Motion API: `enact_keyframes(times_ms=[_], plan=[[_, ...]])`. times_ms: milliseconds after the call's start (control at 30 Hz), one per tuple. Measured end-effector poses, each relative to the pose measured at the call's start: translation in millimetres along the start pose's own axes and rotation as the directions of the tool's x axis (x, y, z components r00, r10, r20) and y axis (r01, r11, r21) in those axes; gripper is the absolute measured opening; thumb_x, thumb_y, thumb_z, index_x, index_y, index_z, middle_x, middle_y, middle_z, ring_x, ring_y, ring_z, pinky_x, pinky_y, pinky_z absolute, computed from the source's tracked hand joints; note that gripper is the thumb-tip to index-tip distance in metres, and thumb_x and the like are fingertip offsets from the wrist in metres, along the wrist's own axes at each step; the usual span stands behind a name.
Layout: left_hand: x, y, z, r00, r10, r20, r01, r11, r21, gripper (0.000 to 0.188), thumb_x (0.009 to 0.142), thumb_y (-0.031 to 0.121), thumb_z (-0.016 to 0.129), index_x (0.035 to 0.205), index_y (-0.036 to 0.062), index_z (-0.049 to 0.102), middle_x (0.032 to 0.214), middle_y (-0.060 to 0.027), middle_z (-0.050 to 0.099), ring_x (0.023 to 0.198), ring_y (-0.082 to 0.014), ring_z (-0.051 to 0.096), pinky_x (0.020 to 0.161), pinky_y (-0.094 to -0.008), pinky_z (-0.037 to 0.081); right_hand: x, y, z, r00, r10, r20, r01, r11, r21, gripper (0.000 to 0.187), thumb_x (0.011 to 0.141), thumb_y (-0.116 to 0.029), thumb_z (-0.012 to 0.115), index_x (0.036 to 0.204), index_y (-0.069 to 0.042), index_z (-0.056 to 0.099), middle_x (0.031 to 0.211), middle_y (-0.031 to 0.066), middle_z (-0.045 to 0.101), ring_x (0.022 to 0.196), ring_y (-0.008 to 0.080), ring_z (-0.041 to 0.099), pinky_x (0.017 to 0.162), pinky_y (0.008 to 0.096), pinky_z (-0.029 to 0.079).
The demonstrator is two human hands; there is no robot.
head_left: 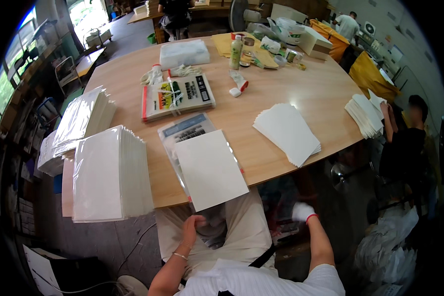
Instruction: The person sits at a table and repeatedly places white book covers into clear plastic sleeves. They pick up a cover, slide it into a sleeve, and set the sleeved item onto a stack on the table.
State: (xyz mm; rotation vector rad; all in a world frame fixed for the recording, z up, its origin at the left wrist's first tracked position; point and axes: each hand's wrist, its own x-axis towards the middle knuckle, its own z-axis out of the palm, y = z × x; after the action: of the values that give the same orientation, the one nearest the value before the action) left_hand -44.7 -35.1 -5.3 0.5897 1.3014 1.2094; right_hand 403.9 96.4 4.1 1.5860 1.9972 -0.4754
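Observation:
Over my lap hovers my left hand point(194, 226), bare, its slightly bent fingers apart and a little blurred, holding nothing that I can see. It is nearest to a dark greyish thing point(213, 228) between my thighs, whose kind I cannot make out. My right hand point(303, 212), in a white glove with a red cuff, is off to the right beyond my knee, below table height; motion smears its fingers. In front of me a white sheet point(212, 170) lies aslant over a clear printed plastic bag point(186, 129) and juts past the table edge.
Stacks of sleeved white sheets point(97, 175) fill the table's left side. A fanned pile of white sheets point(287, 133) lies right of centre. Farther back are a bundle of printed bags point(178, 96), gloves point(153, 75) and a bottle point(236, 52). A co-worker point(404, 143) handles sheets at right.

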Motion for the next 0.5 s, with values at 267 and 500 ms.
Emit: enact_keyframes(times_ms=[267,500], plan=[[2.5,55.7,11.6,0.622,0.678,0.392,-0.462,-0.087,0.883,0.037,0.065,0.015,0.071,0.099,0.0113,0.058,0.110,-0.0096,0.050,0.097,-0.0281,0.048,0.082,-0.0388,0.040,5.5,-153.9,-73.7,0.580,-0.191,-0.792,0.751,0.502,0.428,0.025,0.068,-0.003,0.058,0.093,-0.001,0.054,0.088,0.0123,0.059,0.078,0.0242,0.057,0.068,0.0299,0.047],[26.0,53.1,-9.2,0.826,0.500,0.259,-0.478,0.380,0.792,0.016,0.074,0.019,0.068,0.072,0.0072,0.058,0.071,-0.0045,0.056,0.059,-0.0194,0.054,0.052,-0.0300,0.044,26.5,-154.0,-111.6,0.528,-0.444,-0.724,0.810,0.521,0.271,0.008,0.071,-0.012,0.057,0.070,-0.005,0.057,0.069,0.0108,0.059,0.062,0.0261,0.059,0.056,0.0346,0.048]])
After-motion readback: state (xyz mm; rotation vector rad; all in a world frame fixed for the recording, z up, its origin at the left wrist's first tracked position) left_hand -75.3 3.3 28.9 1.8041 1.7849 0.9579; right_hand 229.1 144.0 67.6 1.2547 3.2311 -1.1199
